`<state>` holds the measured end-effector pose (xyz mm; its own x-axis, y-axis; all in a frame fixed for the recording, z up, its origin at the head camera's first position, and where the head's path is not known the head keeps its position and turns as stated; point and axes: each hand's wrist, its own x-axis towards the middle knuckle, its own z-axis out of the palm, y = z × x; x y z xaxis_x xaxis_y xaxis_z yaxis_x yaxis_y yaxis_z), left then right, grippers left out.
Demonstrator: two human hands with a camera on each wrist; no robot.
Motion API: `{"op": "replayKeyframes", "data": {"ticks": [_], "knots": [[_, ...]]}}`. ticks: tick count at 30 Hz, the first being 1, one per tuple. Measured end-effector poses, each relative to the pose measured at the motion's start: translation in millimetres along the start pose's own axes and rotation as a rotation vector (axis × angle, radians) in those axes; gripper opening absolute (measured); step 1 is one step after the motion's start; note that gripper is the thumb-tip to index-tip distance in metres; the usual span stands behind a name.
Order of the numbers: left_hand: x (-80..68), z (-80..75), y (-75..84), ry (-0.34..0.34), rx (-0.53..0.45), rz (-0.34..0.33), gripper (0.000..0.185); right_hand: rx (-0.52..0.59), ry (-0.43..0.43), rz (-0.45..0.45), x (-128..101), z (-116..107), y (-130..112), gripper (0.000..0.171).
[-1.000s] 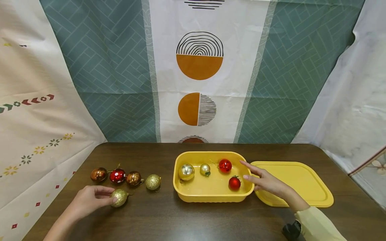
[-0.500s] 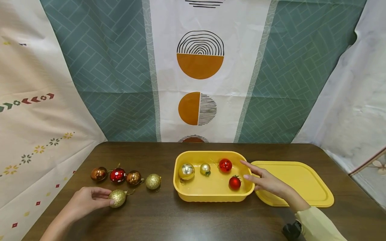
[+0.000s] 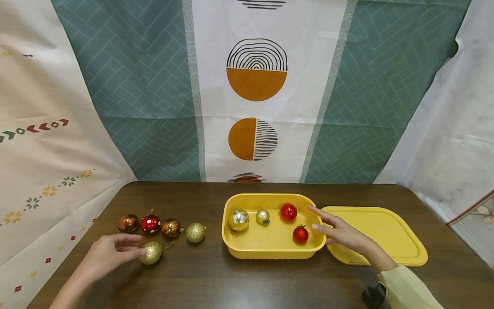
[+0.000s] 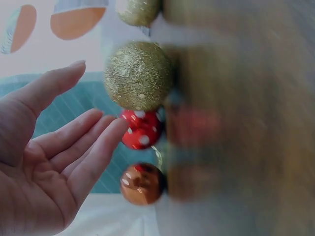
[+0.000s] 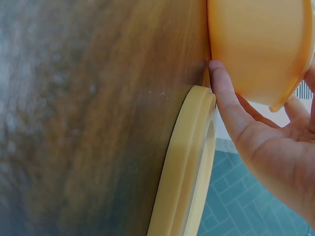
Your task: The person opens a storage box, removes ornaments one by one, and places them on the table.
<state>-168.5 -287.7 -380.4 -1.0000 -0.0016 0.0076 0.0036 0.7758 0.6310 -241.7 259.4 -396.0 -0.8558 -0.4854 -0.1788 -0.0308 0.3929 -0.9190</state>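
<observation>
A gold glitter ornament [image 3: 152,252] [image 4: 139,74] lies on the dark wooden table [image 3: 239,283]. My left hand [image 3: 133,249] [image 4: 83,123] is beside it with fingers spread and straight, gripping nothing. Behind it stand a copper ball [image 3: 128,223], a red ball with white dots [image 3: 150,224] [image 4: 140,129], another copper ball [image 3: 171,228] and a second gold glitter ball [image 3: 195,232]. A yellow tub [image 3: 270,253] [image 5: 261,44] holds several ornaments, among them a silver-gold ball [image 3: 238,219] and two red ones. My right hand [image 3: 328,225] [image 5: 256,132] rests on its right rim, thumb against the outer wall.
A yellow lid [image 3: 382,234] [image 5: 184,162] lies flat just right of the tub, under my right wrist. Patterned cloth hangs behind and beside the table. A dark object [image 3: 372,296] sits at my right sleeve near the front edge.
My left fingers have come off the gold glitter ornament and opened; the ball stays almost where it was. The right hand has not moved.
</observation>
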Motion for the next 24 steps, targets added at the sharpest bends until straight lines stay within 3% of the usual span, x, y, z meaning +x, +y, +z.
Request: {"op": "replayKeyframes", "data": {"ticks": [7,10,15,24], "knots": [[6.4,10.7,37.0,0.143,-0.038,0.111,0.045,-0.001,0.004,0.005,-1.3,-0.4,0.0,0.062],[10.6,18.2,53.2,0.165,-0.086,0.156,0.043,0.011,0.004,0.004,-0.7,0.2,0.4,0.062],[18.1,31.2,78.2,0.154,-0.163,0.224,0.04,0.025,0.001,0.002,0.0,0.3,1.3,0.063],[38.6,58.8,114.0,0.09,-0.239,0.278,0.04,0.04,-0.004,-0.001,0.5,-0.2,2.2,0.063]]}}
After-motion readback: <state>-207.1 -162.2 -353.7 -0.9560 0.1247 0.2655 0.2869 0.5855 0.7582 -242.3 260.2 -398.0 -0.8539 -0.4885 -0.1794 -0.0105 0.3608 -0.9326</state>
